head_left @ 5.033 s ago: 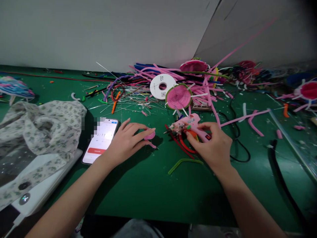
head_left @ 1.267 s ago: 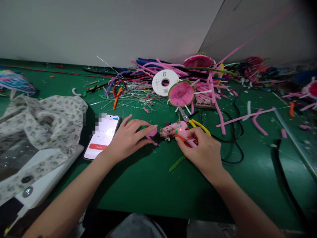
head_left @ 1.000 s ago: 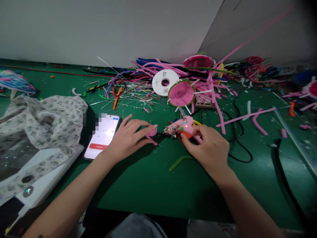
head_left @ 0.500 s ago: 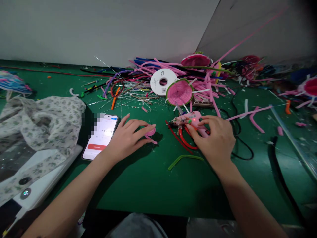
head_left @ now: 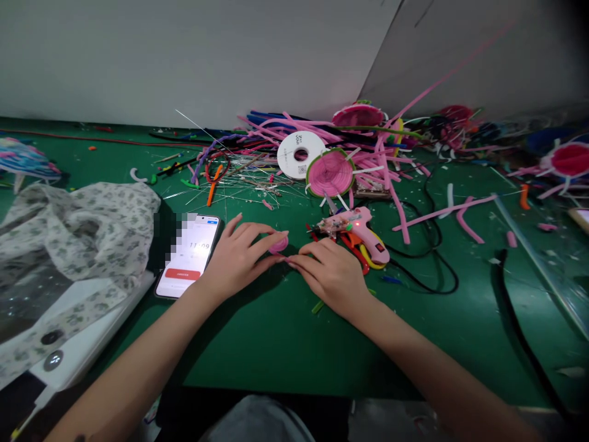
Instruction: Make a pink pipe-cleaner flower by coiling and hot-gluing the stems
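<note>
Between the thumb and fingertips of my left hand [head_left: 242,252] is a small pink pipe-cleaner coil [head_left: 278,245], wound flat into a spiral. My right hand [head_left: 332,270] meets it from the right, thumb and fingers pinched on the coil's loose pink end near my left thumb. Just beyond my right hand lies a pink hot glue gun [head_left: 361,227] with a small red light lit, resting over red- and yellow-handled tools. A green pipe-cleaner piece [head_left: 317,307] is partly hidden under my right hand.
A phone [head_left: 186,258] and a patterned cloth [head_left: 105,227] lie at the left. Behind are a white spool [head_left: 300,155], a pink disc with green rim [head_left: 330,174] and heaped pink pipe cleaners [head_left: 389,166]. The glue gun's black cord [head_left: 453,282] loops at the right.
My right hand has left the glue gun, which now lies on the table, and has moved left to the coil's loose end. My left hand keeps its hold on the coil.
</note>
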`<state>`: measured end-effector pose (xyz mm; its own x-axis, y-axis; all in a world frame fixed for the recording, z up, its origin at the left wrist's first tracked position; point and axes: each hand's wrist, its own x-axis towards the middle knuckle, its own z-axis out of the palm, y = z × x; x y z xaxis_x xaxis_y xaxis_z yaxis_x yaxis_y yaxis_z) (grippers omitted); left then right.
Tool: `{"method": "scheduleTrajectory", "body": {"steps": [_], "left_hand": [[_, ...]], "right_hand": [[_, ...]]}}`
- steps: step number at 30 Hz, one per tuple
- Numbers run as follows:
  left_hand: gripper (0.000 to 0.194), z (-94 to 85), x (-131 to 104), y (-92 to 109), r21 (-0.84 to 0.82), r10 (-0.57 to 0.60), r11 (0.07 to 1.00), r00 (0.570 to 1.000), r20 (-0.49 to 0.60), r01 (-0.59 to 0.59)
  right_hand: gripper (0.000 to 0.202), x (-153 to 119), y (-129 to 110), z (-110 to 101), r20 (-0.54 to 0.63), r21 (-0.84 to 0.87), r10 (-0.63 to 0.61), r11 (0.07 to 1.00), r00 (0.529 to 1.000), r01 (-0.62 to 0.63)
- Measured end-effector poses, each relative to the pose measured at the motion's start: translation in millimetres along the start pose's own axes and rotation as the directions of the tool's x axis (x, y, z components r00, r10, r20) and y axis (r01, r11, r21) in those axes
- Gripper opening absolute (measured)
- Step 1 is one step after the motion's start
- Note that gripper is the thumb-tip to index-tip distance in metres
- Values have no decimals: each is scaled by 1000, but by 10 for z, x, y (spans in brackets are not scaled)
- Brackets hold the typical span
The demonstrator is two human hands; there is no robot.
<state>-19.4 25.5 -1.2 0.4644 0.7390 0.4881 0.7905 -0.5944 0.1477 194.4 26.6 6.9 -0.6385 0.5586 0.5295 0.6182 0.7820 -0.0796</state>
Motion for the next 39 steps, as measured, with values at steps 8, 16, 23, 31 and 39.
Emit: {"method": "scheduleTrajectory", "body": {"steps": [8,16,23,31,39], "left_hand": [[28,-31,7,16,-42,-27,999,999,22,28],[25,-21,16,43,-45,-46,998,999,6,47],[21,16,27,117,-45,-111,993,991,-77,108],[20,27,23,137,-51,-130,991,988,-78,127],[19,17,32,156,-53,-138,989,988,-71,135]], "right_hand": [[21,68,108,-42,36,-261,-174,949,984,178],[21,125,137,-54,60,-356,-252,898,966,256],[22,103,144,-16,40,-351,-218,911,975,218],[22,73,158,75,7,-287,-140,948,990,136],[20,51,146,106,35,-255,-50,965,998,57]]}}
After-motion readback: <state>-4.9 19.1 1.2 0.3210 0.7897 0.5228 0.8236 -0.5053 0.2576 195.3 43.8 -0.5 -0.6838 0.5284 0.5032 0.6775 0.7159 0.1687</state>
